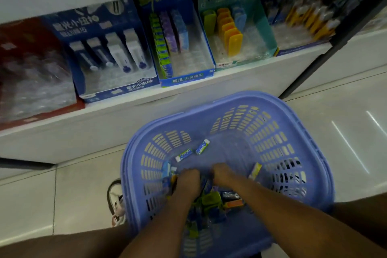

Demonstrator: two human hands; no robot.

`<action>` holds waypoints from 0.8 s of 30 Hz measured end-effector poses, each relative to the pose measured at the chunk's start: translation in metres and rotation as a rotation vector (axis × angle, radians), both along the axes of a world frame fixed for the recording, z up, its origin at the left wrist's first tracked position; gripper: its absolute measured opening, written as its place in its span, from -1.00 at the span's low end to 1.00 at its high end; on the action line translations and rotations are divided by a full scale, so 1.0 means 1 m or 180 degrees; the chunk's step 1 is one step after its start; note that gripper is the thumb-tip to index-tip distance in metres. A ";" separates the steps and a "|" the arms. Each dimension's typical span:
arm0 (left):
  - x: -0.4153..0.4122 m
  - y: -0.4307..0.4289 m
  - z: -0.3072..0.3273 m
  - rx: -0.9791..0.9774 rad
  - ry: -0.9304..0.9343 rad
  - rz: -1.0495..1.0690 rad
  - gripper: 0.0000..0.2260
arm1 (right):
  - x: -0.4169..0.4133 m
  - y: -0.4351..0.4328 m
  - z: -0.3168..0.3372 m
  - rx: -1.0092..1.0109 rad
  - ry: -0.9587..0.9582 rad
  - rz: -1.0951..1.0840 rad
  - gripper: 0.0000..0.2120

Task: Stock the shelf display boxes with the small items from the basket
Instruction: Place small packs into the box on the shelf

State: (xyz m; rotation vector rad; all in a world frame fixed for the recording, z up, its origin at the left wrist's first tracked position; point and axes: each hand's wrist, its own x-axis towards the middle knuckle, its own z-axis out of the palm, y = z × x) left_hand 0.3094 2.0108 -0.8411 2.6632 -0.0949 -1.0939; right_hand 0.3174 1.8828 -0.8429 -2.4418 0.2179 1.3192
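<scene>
A lilac plastic basket (230, 99) stands on the floor below the shelf. Both my hands are down inside it. My left hand (188, 182) is curled, with blue and yellow small packs (170, 175) sticking out beside its fingers. My right hand (224, 174) is knuckles up, fingers dipped into a pile of green, blue and orange items (212, 200); its grip is hidden. Two loose blue-white packs (202, 146) and a yellow one (255, 170) lie on the basket floor. On the shelf, a blue display box (188, 78) holds green, purple and blue rows.
A teal display box (270, 33) with green, orange and yellow pieces sits right of the blue one. A dark-blue box (117, 90) and a red box (31, 119) stand to the left. A white shoe (117, 197) rests by the basket's left side, on pale floor tiles.
</scene>
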 end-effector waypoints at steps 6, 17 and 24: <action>0.003 -0.002 -0.007 0.0133 0.0308 -0.0128 -0.74 | -0.002 -0.007 -0.001 0.0030 0.0094 0.0125 -0.64; 0.060 -0.010 0.052 -0.1291 0.0454 0.0951 -0.65 | 0.054 -0.055 0.065 0.0731 -0.0569 -0.0613 -0.81; 0.095 -0.024 0.153 -0.2168 0.0560 0.0897 -0.83 | 0.088 -0.095 0.193 0.1842 -0.0814 -0.0976 -0.95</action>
